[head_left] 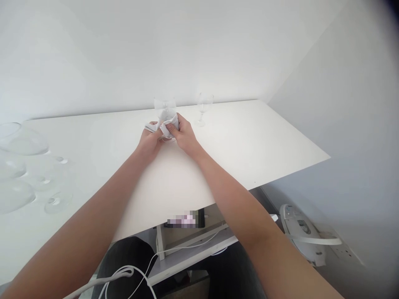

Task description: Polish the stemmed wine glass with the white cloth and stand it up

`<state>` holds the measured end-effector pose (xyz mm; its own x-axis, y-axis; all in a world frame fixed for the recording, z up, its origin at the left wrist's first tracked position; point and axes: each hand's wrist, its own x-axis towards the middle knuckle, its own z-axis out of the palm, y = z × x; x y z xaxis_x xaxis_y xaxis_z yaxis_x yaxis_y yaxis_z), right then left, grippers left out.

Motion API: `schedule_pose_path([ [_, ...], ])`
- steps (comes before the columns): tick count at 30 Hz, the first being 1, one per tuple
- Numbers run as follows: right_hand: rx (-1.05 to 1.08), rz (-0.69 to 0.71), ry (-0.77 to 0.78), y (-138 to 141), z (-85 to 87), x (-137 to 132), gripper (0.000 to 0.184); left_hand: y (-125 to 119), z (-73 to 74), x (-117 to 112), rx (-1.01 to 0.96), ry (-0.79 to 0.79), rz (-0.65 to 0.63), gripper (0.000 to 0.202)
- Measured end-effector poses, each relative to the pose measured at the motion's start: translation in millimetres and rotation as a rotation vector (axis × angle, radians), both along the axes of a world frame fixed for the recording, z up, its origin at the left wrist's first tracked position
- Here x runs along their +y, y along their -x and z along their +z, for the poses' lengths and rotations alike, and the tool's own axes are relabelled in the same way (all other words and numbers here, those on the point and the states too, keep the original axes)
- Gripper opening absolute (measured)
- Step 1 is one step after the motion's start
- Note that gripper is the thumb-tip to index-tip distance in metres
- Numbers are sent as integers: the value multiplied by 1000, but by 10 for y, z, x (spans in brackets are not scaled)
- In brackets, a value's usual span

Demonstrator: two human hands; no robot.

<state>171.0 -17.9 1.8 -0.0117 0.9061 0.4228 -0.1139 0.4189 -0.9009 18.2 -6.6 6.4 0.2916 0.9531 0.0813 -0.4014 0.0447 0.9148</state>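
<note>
Both of my arms reach out over a white table (249, 145). My left hand (149, 139) and my right hand (184, 133) are closed on a white cloth (170, 126), which is bunched around the lower part of a clear wine glass (164, 109). The glass bowl stands upright above my fingers; its stem and foot are hidden by the cloth and hands. A second clear wine glass (204, 107) stands upright on the table just right of my right hand, apart from it.
Several clear glasses (21, 166) lie or stand at the table's left edge. The wall runs close behind the table. Below the front edge are white cables (131, 274), a shelf and a white appliance (302, 232) on the floor at right.
</note>
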Motion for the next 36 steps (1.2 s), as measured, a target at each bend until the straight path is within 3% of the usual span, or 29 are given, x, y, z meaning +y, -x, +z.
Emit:
schedule_pose_path([
  [3,93,34,57,0,-35,30,48,36,51,-2,-28,-25,103,32],
  [7,268,398,268,-21,-92,26,54,54,159,-65,-71,-35,85,35],
  [9,280,487,307,-29,-93,13,55,55,184,-92,-88,-64,28,44],
  [12,222,432,287,1,-67,1,57,65,164,-86,-86,-120,52,48],
  [16,11,124,175,107,-24,-27,49,91,93,-23,-97,-136,164,48],
  [18,-26,43,156,139,-10,-54,46,97,72,-4,-93,-134,197,50],
  [24,267,467,411,111,-18,-100,54,89,71,-30,-64,-133,51,64],
  [26,192,407,366,129,-23,-97,53,92,59,-21,-62,-160,74,66],
  [30,-50,94,197,187,-17,-104,44,99,45,-1,-67,-170,218,57],
  [31,-42,108,206,188,-14,-110,44,97,51,-8,-65,-154,224,57],
  [35,115,459,371,141,-2,-134,56,86,87,-61,-69,-111,152,65],
  [36,106,492,370,132,-1,-139,58,87,86,-63,-72,-124,144,67],
])
